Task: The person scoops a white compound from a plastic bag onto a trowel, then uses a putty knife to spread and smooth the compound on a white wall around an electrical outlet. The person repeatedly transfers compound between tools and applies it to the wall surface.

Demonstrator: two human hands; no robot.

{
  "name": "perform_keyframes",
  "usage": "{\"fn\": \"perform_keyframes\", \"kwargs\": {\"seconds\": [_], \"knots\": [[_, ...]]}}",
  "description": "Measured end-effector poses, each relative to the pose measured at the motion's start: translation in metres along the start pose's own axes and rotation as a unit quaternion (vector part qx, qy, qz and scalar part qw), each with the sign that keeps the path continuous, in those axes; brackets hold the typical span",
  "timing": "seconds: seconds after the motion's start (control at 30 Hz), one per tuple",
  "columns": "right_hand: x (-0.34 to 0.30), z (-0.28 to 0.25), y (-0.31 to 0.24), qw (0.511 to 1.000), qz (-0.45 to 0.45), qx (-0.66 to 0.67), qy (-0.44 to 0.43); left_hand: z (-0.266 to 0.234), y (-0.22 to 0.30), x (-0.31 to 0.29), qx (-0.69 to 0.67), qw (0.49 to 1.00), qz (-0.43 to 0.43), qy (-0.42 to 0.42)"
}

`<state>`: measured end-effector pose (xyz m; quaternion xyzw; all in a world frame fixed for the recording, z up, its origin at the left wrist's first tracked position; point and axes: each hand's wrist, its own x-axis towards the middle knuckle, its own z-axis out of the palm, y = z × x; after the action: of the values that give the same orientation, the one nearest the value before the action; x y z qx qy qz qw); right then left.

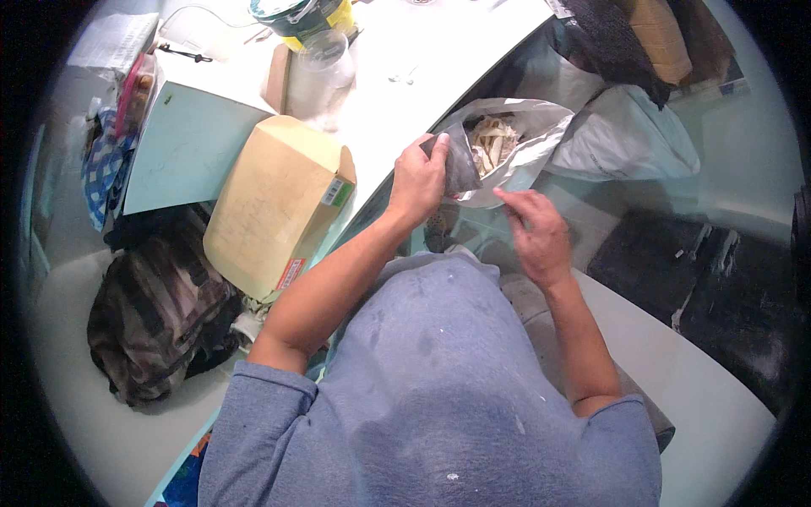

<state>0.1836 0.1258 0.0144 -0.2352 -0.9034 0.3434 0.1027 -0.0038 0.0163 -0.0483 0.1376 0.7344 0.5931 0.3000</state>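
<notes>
My left hand [420, 180] grips a dark grey flat sheet [461, 164], its thumb pressed on top near the sheet's corner. The sheet lies against the near left side of a white plastic bag [541, 127], whose mouth gapes upward. Inside the bag is a heap of pale, crumpled strips [494, 144]. My right hand [538, 234] is at the bag's near edge, thumb and forefinger drawn close together. What sits between those fingertips, if anything, is too small to make out.
A white table [397, 76] runs along the left, bearing a clear plastic cup [325, 59] and a bucket [296, 19]. An open yellow-tan box [274, 198] stands by its edge. A camouflage backpack [165, 313] lies lower left; another white bag [625, 139] rests beyond.
</notes>
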Motion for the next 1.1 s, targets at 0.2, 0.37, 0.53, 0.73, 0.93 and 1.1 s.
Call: {"fn": "perform_keyframes", "kwargs": {"seconds": [0.2, 0.37, 0.53, 0.73, 0.93, 1.1], "knots": [[0.016, 0.022, -0.001, 0.999, -0.023, -0.022, 0.028, -0.001, 0.045, -0.017, 0.138, 0.986, -0.006, -0.095], [0.042, 0.035, 0.031, 0.997, -0.007, -0.049, 0.062, -0.001, 0.017, -0.007, 0.183, 0.974, 0.015, -0.131], [0.046, 0.027, 0.030, 0.995, 0.007, -0.072, 0.069, 0.006, -0.010, -0.002, 0.156, 0.984, -0.013, -0.085], [0.010, 0.037, 0.008, 0.996, -0.051, -0.065, 0.019, 0.007, 0.017, 0.000, 0.116, 0.987, -0.082, -0.074], [0.038, 0.040, 0.046, 0.995, 0.014, -0.071, 0.071, 0.020, 0.003, -0.016, 0.202, 0.963, -0.008, -0.178], [0.028, 0.016, 0.019, 0.995, -0.020, -0.073, 0.058, 0.015, 0.003, -0.012, 0.142, 0.986, -0.062, -0.060]]}}
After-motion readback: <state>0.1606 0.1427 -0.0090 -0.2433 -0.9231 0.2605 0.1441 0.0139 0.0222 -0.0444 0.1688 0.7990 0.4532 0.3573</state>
